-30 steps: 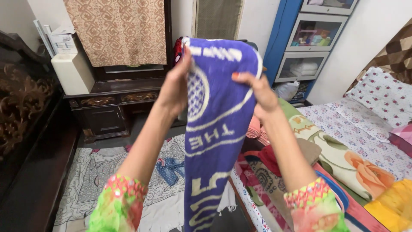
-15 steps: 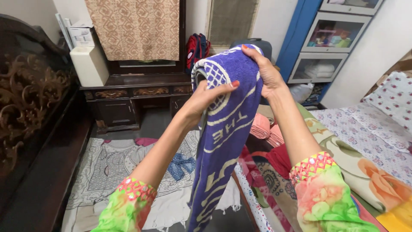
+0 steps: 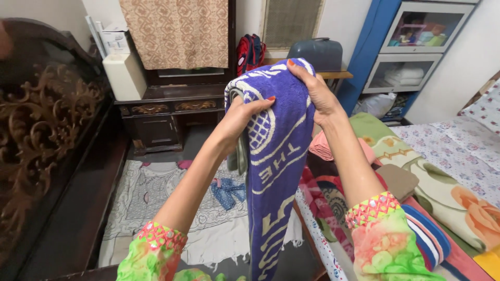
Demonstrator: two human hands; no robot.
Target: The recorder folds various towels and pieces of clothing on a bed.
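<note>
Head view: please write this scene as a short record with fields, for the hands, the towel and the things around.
left hand: grips the upper left edge of the purple towel
right hand: holds the towel's top fold from the right
towel: purple with white pattern, held up, hanging down
bed: at right, floral sheet, folded clothes at its near edge
floor: patterned mat with small blue garment
back: dark wooden dresser, blue cabinet
</note>
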